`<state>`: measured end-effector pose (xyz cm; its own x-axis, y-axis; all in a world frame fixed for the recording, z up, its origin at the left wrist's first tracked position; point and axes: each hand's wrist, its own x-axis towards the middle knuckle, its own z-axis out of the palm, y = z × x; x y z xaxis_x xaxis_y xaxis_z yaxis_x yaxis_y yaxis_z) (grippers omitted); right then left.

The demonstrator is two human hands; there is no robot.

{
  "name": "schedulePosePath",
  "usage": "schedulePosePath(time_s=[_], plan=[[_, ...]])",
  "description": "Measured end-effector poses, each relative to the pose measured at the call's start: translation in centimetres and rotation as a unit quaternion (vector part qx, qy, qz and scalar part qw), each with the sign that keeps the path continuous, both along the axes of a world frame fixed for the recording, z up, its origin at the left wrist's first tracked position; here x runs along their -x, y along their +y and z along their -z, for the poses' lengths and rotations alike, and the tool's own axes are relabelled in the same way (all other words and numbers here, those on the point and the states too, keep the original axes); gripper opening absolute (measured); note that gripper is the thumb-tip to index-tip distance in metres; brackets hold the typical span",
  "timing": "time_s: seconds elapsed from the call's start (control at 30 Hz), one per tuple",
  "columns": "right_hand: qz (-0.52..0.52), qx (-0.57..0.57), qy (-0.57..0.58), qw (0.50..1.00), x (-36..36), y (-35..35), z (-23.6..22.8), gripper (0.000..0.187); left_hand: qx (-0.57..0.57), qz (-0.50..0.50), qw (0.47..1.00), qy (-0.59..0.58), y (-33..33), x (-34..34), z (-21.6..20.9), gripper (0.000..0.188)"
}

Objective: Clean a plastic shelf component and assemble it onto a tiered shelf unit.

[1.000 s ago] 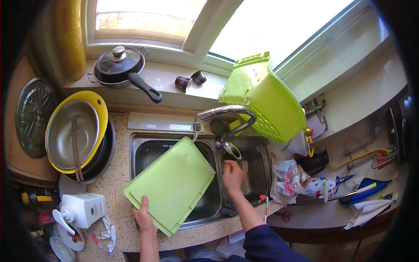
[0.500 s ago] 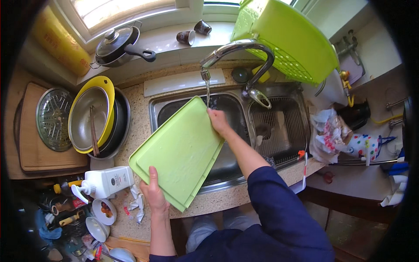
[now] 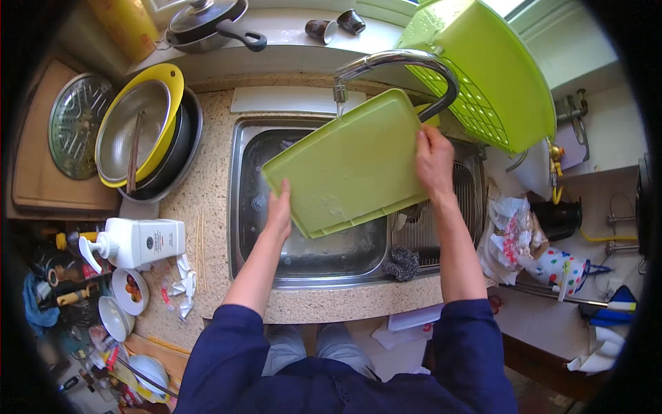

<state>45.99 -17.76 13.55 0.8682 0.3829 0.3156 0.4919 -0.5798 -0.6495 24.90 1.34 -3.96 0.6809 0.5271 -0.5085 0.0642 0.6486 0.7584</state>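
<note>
A flat, pale green plastic tray (image 3: 355, 162) with a raised rim is held tilted over the metal double sink (image 3: 238, 228). My left hand (image 3: 279, 210) grips its left end, thumb over the top face. At the right end, my right hand (image 3: 434, 162) is closed on the edge; its far fingers are hidden beneath. Water runs from the chrome faucet (image 3: 339, 91) onto the tray's far edge, and its surface looks wet. Beside the right forearm, a dark steel-wool scrubber (image 3: 401, 263) lies on the sink's divider.
A large green plastic rack (image 3: 493, 76) stands behind the right basin. To the left are a yellow colander (image 3: 172, 86), stacked pans, a wooden cutting board (image 3: 34, 159) and a white pump bottle (image 3: 138, 243). Small bowls (image 3: 116, 317) and clutter lie at lower left.
The tray has moved right and turned more level over the sink. My left hand moved from the counter side to above the left basin; my right hand shifted right along the tray.
</note>
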Motion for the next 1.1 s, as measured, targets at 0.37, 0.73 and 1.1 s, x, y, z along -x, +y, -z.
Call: schedulePosePath(time_s=[0.37,0.73,1.1], plan=[[0.021,-0.006,0.029,0.999,3.1,-3.9,-5.7,0.024,-0.009,0.046,0.999,0.007,-0.9,-7.3,-0.2,0.054],[0.077,-0.200,0.239,0.947,3.5,-8.1,2.2,0.017,-0.264,0.047,0.963,0.023,5.1,-7.2,-6.8,0.044],[0.043,-0.299,0.341,0.890,1.7,-0.4,11.5,0.022,-0.292,0.036,0.954,0.061,10.7,0.6,-12.6,0.032]])
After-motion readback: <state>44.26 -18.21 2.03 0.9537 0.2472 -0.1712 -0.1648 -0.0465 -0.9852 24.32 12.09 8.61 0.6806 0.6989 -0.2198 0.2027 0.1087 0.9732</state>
